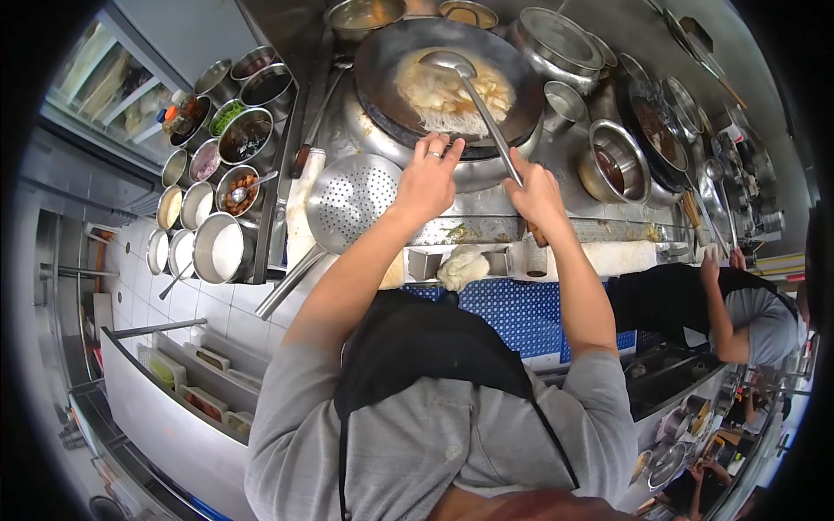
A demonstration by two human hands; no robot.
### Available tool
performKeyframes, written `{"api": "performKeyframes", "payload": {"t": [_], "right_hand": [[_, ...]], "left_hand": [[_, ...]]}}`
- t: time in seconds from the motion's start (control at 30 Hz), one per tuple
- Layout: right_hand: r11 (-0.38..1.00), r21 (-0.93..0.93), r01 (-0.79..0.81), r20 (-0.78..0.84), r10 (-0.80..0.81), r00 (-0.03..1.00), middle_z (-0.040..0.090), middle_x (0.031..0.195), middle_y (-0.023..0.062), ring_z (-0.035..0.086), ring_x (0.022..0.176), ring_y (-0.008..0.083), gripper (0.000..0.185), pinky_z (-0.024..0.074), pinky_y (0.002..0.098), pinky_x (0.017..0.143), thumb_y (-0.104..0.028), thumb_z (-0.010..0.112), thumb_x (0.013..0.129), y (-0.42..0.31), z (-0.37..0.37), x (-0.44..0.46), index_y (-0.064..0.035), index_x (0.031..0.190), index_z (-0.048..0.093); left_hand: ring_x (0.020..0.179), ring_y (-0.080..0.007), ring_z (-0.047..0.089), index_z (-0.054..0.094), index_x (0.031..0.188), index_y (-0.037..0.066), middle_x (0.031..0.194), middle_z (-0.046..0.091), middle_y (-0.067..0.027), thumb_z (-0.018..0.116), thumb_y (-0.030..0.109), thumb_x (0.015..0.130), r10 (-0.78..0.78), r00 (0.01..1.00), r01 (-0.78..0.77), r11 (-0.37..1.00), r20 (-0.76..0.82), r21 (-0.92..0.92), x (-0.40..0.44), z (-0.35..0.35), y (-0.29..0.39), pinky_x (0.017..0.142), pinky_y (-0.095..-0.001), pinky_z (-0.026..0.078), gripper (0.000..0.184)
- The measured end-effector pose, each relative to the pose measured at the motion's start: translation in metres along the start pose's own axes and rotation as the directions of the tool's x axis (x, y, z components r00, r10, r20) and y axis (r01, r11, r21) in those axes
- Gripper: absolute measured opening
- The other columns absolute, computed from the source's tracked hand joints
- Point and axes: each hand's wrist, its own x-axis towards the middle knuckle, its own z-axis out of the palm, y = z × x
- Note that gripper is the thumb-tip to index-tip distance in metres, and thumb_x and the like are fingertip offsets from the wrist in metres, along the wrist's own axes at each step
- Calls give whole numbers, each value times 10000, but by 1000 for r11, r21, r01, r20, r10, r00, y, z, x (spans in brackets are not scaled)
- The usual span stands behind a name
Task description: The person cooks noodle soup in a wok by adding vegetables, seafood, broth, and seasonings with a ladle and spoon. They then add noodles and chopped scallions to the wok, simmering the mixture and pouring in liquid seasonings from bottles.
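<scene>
A wide black wok [378, 74] stands at the front, with pale, sliced food [482, 91] and white strands [447, 121] in liquid inside. To its left, near the left forearm, lies a perforated strainer [349, 204]. The ladle [491, 126] reaches over the wok's near rim, its bowl at the food. The right hand [536, 193] is closed around the ladle's handle. The left hand [428, 180], wearing a ring [433, 154], has its fingers at the near rim; whether it grips anything cannot be told.

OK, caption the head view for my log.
Right hand holding a ladle in a wok of soupy food, left hand at the near rim.
</scene>
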Motion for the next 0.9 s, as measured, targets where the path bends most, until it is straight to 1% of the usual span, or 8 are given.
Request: {"api": "performKeyframes", "payload": {"t": [0.27, 0.4, 0.43, 0.53, 0.57, 0.7, 0.8, 0.9], "right_hand": [[999, -14, 46, 48, -46, 998, 656, 994, 317, 626, 1026, 464, 550, 479, 494, 917, -145, 654, 850, 26, 4, -7, -42, 1379, 542], [994, 74, -84, 112, 76, 991, 643, 1051, 322, 606, 1056, 467, 559, 473, 493, 932, -151, 653, 853, 8, 16, 10, -42, 1387, 530], [998, 48, -46, 86, 42, 995, 673, 922, 298, 688, 860, 410, 555, 528, 463, 818, -137, 659, 855, 11, 19, 5, -38, 1386, 534], [945, 281, -169, 216, 109, 970, 619, 652, 101, 575, 468, 162, 575, 470, 343, 463, -93, 634, 878, 7, -3, -18, -57, 1437, 503], [905, 384, -183, 238, 94, 967, 561, 637, 13, 503, 438, 89, 601, 409, 287, 385, -61, 625, 887, 16, -3, -17, -66, 1467, 468], [862, 443, -246, 106, 222, 969, 625, 623, 132, 603, 447, 180, 567, 497, 351, 477, -91, 634, 855, 17, 3, -3, 22, 1398, 514], [884, 440, -155, -51, 197, 979, 634, 623, 146, 627, 463, 207, 553, 508, 370, 491, -111, 630, 855, 18, 16, 28, 33, 1379, 527], [891, 416, -180, -109, 246, 963, 632, 621, 152, 637, 473, 227, 437, 509, 386, 487, -115, 631, 850, 12, 33, 60, 53, 1252, 600]], "left_hand": [[1293, -404, 434, 548, 1336, -7, 1331, 519, -226, 618, 21, 750, 10, 1000, -10, 1000, -18, 19, 0, 3, 2, 1046, -453, 458, 591], [1284, -415, 442, 523, 1373, 18, 1357, 504, -231, 640, 53, 765, 8, 1000, -8, 1000, -3, -11, -1, 3, -1, 1046, -462, 446, 620], [1288, -415, 440, 523, 1373, 16, 1359, 503, -231, 640, 56, 766, 16, 1000, -16, 1000, 4, -4, 0, 2, -1, 1046, -464, 446, 620], [1298, -416, 435, 524, 1373, 12, 1362, 501, -232, 640, 63, 767, 17, 1000, -17, 1000, 14, 1, 0, 0, -1, 1050, -466, 444, 620], [1302, -416, 433, 525, 1374, 13, 1362, 500, -232, 641, 65, 767, 12, 1000, -11, 1000, 17, -6, 0, 0, -1, 1053, -466, 442, 621], [1310, -419, 431, 530, 1370, 7, 1355, 504, -237, 645, 69, 762, 5, 1000, -5, 1000, 12, -15, -2, 0, 1, 1075, -462, 423, 621], [1308, -419, 436, 540, 1356, -4, 1347, 510, -244, 644, 66, 760, 31, 1000, -31, 1000, -5, 4, -2, 1, -1, 1087, -461, 411, 609], [1303, -419, 444, 553, 1340, -12, 1341, 514, -248, 648, 60, 752, 26, 1000, -26, 1000, -6, 14, -1, 0, 0, 1088, -464, 409, 600]]}}
